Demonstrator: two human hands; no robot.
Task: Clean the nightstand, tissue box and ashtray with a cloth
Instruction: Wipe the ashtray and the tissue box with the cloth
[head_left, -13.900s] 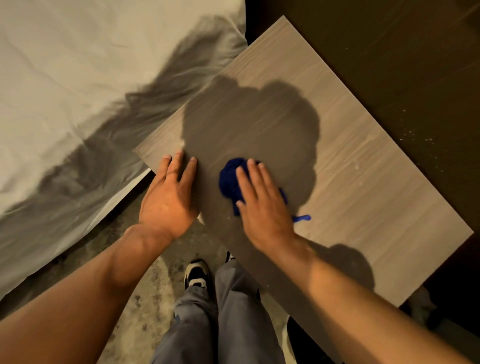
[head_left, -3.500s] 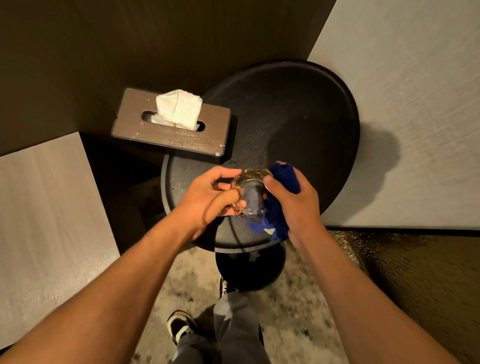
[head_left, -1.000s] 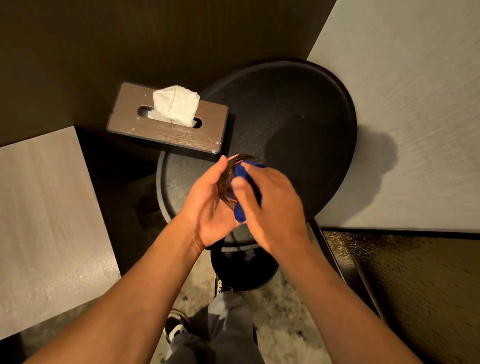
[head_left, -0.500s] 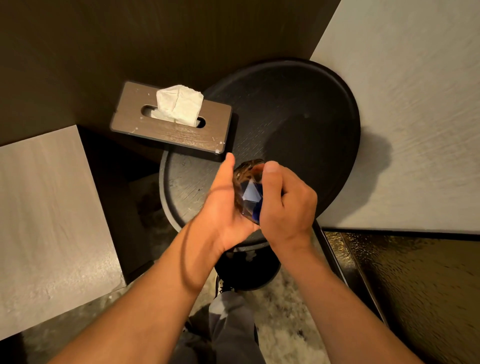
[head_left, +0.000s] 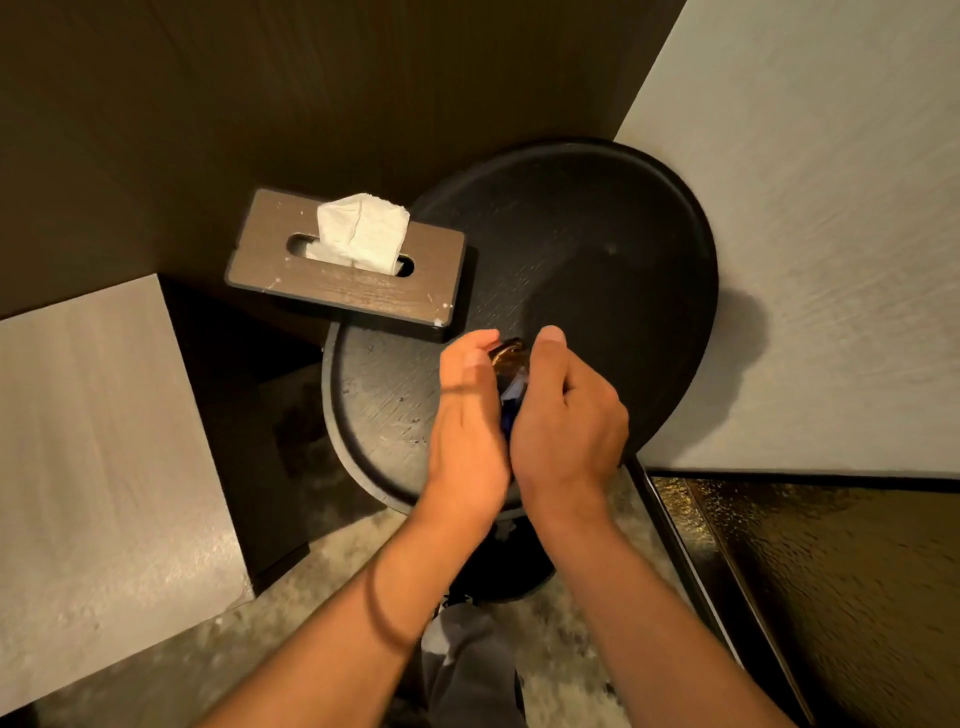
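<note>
Left hand (head_left: 467, 421) and right hand (head_left: 563, 415) meet above the near edge of the round black nightstand (head_left: 597, 249). Left fingers wrap the glass ashtray (head_left: 508, 352), held on edge between both palms, only its rim showing. Right fingers are curled around the blue cloth (head_left: 511, 397), pressed against the ashtray. A thin band (head_left: 382, 613) circles the left forearm. Farther back, the wooden tissue box (head_left: 345, 283) overlaps the nightstand's left rim, one tissue (head_left: 363, 234) standing up.
</note>
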